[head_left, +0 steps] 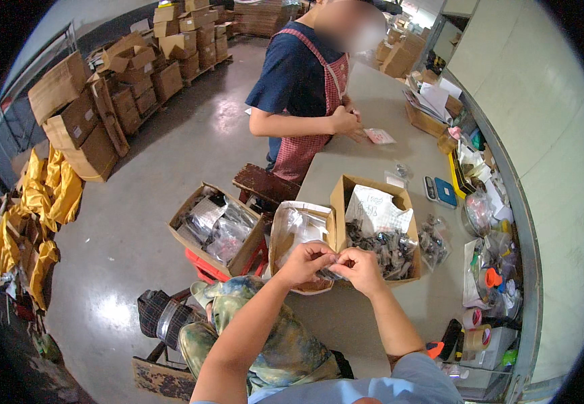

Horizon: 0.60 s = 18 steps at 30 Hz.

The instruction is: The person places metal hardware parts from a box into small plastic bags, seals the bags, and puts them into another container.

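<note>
My left hand [303, 264] and my right hand [362, 271] meet in front of me, fingertips pinched close together. Between them is a small clear plastic bag [325, 275], mostly covered by the fingers; its contents are too small to make out. Both hands are over the near end of a shallow cardboard box [275, 250] with clear plastic bags [300, 225] in it. Just right of that, a larger cardboard box [337, 202] holds many small dark parts [389, 259] and a handwritten paper sheet [376, 210].
Left of the table, another carton [194, 250] of bagged parts rests on a red stool [208, 269]. A filled clear bag [434, 241] and a blue scale [445, 192] lie to the right. Across the table [373, 97] stands a co-worker [299, 87] in a checked apron, handling a small packet.
</note>
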Tool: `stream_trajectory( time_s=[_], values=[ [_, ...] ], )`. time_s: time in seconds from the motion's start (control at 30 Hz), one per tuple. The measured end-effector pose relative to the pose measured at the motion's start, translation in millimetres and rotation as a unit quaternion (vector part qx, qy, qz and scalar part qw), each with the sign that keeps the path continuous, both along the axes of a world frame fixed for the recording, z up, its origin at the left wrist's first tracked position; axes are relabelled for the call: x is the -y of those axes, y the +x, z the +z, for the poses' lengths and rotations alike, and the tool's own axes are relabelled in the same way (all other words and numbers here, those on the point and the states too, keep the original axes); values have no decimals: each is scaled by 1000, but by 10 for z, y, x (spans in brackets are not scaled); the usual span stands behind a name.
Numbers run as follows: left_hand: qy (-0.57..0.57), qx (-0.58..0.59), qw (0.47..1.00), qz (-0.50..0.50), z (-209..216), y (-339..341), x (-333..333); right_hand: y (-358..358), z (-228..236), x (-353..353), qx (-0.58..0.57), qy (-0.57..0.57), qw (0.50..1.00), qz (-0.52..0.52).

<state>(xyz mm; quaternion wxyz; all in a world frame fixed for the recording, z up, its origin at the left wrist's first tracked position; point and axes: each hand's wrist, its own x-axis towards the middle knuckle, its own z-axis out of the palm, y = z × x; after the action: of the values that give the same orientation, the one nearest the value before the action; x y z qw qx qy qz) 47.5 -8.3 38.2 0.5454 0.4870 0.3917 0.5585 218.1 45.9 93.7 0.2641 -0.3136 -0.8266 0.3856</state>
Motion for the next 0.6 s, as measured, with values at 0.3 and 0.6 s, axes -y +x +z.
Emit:
stream_trajectory(
  time_s=[0.3,0.6],
  values=[
    [2,-82,995,63,53,43,13,43,-27,-26,-14,-35,999,20],
    [37,-76,993,78,41,51,8,12,-23,-45,-19,-88,996,19]
  ],
)
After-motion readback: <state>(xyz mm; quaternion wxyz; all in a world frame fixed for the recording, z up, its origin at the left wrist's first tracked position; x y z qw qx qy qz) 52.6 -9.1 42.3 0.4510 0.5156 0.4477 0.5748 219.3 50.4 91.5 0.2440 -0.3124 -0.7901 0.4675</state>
